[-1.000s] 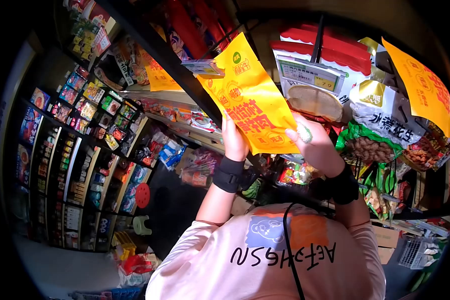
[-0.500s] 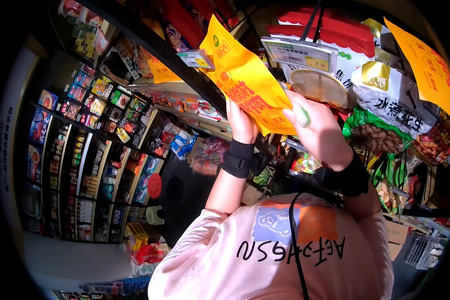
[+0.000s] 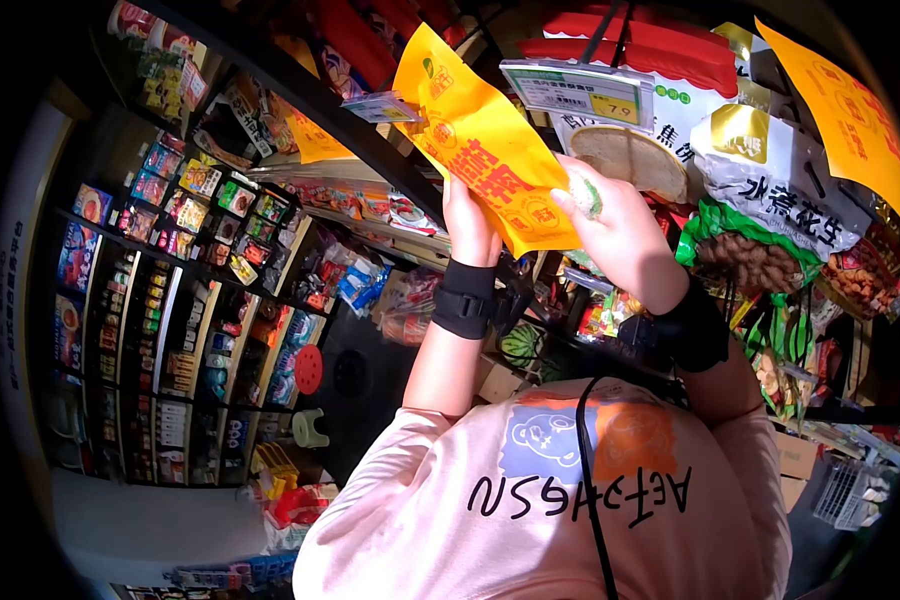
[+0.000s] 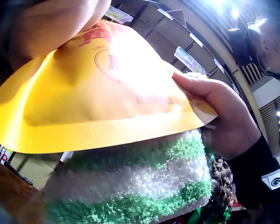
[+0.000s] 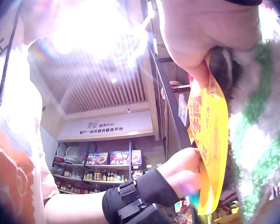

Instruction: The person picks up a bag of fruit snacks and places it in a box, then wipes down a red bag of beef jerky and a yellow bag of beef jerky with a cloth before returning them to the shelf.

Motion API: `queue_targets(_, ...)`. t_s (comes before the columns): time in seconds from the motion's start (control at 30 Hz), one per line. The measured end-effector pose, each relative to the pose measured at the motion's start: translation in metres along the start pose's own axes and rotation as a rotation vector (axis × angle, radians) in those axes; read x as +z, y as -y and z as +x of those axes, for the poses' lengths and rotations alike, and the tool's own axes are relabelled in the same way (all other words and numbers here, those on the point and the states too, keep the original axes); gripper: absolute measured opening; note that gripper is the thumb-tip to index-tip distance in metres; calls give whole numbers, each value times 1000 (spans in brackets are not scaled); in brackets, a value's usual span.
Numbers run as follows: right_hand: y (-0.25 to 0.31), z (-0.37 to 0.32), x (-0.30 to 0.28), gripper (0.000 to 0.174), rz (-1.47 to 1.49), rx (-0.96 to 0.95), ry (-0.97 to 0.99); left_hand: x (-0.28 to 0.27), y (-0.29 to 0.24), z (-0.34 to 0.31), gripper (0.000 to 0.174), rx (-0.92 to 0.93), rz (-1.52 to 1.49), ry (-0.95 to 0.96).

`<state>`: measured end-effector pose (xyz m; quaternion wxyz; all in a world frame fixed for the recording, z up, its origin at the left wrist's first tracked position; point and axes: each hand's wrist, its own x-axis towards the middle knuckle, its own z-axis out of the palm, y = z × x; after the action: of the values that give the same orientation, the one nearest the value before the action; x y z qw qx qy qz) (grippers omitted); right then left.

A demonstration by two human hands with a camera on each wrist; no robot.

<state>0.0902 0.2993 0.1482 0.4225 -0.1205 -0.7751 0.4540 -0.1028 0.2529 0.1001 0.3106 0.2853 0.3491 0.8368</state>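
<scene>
A flat yellow packet with red printing [image 3: 482,140] is held up in front of the shelf in the head view. The left hand [image 3: 473,225] grips its lower left edge, thumb on the printed front. At the lower right corner, the right hand [image 3: 625,240] pinches the packet between thumb and fingers. A fuzzy green-and-white striped cloth [image 4: 144,177] is also at the right hand, behind the packet; only a small piece shows in the head view. In the right wrist view, the packet [image 5: 210,135] appears nearly edge-on beside the cloth. Both wrists wear black bands.
A price tag [image 3: 580,95] hangs before red-and-white bags, and a smaller tag [image 3: 380,107] juts out beside the packet. Peanut bags [image 3: 770,185] and another yellow packet [image 3: 840,130] hang at right. Stocked shelves [image 3: 180,340] and a stool [image 3: 310,428] stand at left.
The packet has tilted and shifted slightly up in the head view, its printed front now foreshortened. Both hands keep hold of it. The head view has turned a little.
</scene>
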Motion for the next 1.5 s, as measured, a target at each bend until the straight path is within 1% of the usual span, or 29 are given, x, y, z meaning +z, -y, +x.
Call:
queue_targets(0.03,-1,-1,1,37,1,-16,-18,2,-1,-2,33,4,0,-2)
queue_targets(0.13,13,-3,-3,37,-1,22,16,3,-3,-6,35,16,19,-6)
queue_targets(0.23,9,-5,0,36,4,-2,3,3,-10,-8,29,-44,-25,1)
queue_targets(0.33,20,-5,-6,36,-2,96,83,9,-16,-13,28,-57,-18,-8)
queue_targets(0.47,17,-4,-3,33,-9,0,0,12,-21,-15,29,-62,14,-28)
queue_targets(0.63,17,-3,0,31,18,-67,-56,12,-22,-12,31,-82,22,-15)
queue_targets(0.73,22,-3,1,32,-61,-61,-53,5,-19,-6,32,-106,16,-1)
queue_targets(0.83,28,-6,3,34,-75,-78,-27,5,-19,-7,32,-118,55,-40)
queue_targets(0.97,29,-8,6,35,-141,-168,-47,6,-22,-8,30,-171,81,-32)
queue_targets(1.1,28,-6,8,38,-175,-181,-47,-3,-20,-2,30,-196,60,-38)
queue_targets(1.2,28,-5,6,38,-166,-149,-1,-4,-21,1,31,-195,63,-30)
queue_targets(1.3,24,-3,8,36,-163,-153,-28,-3,-22,5,32,-212,76,-8)
queue_targets(1.4,25,0,4,33,-170,-68,-1,-2,-18,10,33,-273,93,11)
queue_targets(1.47,18,4,5,33,-167,-45,-25,-6,-14,18,34,-312,101,38)
queue_targets(1.5,14,6,5,34,-167,-34,-36,3,-18,17,34,-307,121,20)
